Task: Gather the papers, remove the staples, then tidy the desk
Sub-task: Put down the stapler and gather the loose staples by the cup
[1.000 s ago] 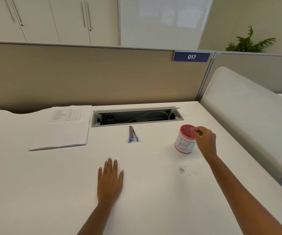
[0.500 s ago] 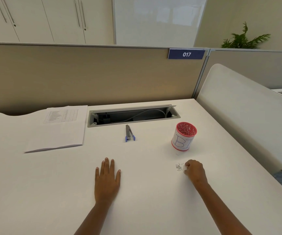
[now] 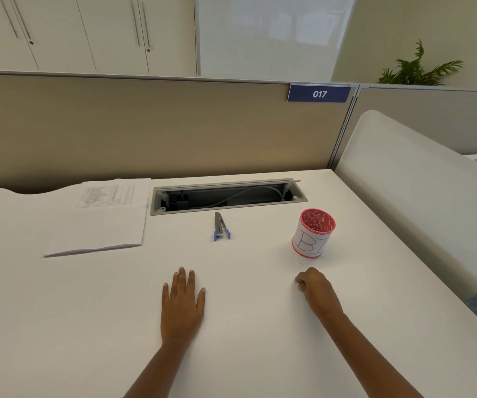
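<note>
Your left hand [image 3: 182, 300] lies flat on the desk [image 3: 73, 326], fingers straight. Your right hand [image 3: 316, 288] curls its fingers down onto the desktop; you can't tell whether it pinches anything. From the left hand, the papers [image 3: 99, 216] lie at 11 o'clock, the staple remover [image 3: 220, 226] at 1, and the red cup [image 3: 313, 234] marked "BI" at 2. The blue sign [image 3: 319, 94] reads "017"

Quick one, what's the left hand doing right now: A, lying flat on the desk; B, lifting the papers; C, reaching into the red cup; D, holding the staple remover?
A: the left hand lies palm down on the desk with straight fingers, holding nothing.
</note>
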{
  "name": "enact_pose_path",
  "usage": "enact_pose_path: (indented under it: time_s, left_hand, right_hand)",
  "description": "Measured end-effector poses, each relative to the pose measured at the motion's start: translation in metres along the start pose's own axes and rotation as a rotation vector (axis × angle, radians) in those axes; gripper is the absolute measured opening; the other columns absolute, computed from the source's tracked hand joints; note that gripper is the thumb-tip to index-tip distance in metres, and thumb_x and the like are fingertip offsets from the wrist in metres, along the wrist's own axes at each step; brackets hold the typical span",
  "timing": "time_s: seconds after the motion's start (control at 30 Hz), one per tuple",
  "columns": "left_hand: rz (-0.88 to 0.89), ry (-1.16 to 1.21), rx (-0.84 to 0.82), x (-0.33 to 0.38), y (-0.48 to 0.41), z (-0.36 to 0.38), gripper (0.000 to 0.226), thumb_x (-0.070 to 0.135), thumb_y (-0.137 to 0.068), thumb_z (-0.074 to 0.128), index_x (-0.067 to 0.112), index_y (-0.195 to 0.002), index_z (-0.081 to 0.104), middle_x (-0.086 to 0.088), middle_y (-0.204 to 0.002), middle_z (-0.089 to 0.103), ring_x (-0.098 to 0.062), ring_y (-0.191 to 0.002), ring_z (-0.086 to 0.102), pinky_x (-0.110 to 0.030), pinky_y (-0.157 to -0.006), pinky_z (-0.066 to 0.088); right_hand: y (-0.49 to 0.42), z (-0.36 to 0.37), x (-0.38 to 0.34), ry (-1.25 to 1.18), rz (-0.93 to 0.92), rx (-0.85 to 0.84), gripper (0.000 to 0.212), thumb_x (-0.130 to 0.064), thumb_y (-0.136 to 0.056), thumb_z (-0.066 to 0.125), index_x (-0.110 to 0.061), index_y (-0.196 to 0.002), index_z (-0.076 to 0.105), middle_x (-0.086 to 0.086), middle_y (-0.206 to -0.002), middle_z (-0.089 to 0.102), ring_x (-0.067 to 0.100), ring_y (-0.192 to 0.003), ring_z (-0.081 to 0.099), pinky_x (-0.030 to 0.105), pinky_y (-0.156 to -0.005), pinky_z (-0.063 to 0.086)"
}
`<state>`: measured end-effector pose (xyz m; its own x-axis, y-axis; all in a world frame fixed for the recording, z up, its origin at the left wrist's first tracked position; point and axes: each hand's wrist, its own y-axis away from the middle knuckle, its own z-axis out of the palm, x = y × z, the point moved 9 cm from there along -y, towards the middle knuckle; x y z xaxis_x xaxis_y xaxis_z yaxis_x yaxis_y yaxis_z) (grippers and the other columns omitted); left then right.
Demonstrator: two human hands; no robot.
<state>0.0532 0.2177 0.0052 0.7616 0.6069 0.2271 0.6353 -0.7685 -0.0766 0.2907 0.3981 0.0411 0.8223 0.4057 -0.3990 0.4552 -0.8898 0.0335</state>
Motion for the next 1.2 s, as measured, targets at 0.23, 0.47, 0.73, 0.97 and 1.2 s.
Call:
enact_pose_path:
  time_s: [0.23,0.47,0.73,0.97,1.2]
  left_hand:
    - [0.005,0.007,0.003,0.001,0.0,-0.001,0.076,0.042,-0.096,0.0,0.004,-0.113,0.064,-0.018,-0.118,0.065,-0.03,-0.104,0.065,-0.036,-0.097,0.025]
    - [0.008,0.0,0.014,0.001,0.001,-0.002,0.076,0.042,-0.096,0.0,0.003,-0.112,0.064,-0.019,-0.117,0.065,-0.031,-0.104,0.065,-0.036,-0.096,0.025]
    - [0.006,-0.015,0.047,0.002,0.0,-0.003,0.077,0.041,-0.096,0.0,0.003,-0.111,0.064,-0.02,-0.116,0.065,-0.032,-0.102,0.066,-0.038,-0.096,0.026]
    - [0.006,-0.017,0.075,0.0,0.0,-0.004,0.074,0.041,-0.096,0.002,0.002,-0.112,0.063,-0.022,-0.117,0.064,-0.033,-0.103,0.065,-0.04,-0.096,0.026]
    - [0.014,-0.021,0.069,0.002,0.0,-0.002,0.075,0.041,-0.096,0.001,0.002,-0.112,0.064,-0.02,-0.118,0.064,-0.033,-0.104,0.065,-0.038,-0.102,0.022]
  right_hand:
    - [-0.011,-0.002,-0.003,0.097,-0.015,-0.012,0.021,-0.004,-0.088,0.044,0.0,-0.095,0.064,0.016,-0.101,0.063,0.028,-0.094,0.058,0.03,-0.076,0.043]
    - [-0.014,-0.024,0.016,-0.328,0.142,0.108,0.011,0.001,-0.078,0.061,0.004,-0.081,0.072,0.018,-0.088,0.073,0.015,-0.068,0.06,0.022,-0.067,0.045]
    - [-0.042,-0.111,-0.003,-0.578,0.133,0.362,0.017,-0.004,-0.077,0.064,-0.001,-0.091,0.073,0.014,-0.079,0.068,0.017,-0.077,0.06,0.015,-0.063,0.044]
    - [-0.081,-0.146,-0.016,-0.345,0.096,0.422,0.023,-0.002,-0.087,0.051,0.005,-0.101,0.068,0.023,-0.105,0.069,0.035,-0.096,0.064,0.039,-0.088,0.05]
    - [-0.056,-0.123,-0.015,-0.405,0.035,0.445,0.013,-0.001,-0.081,0.06,0.0,-0.09,0.07,0.019,-0.096,0.07,0.031,-0.092,0.064,0.025,-0.076,0.043]
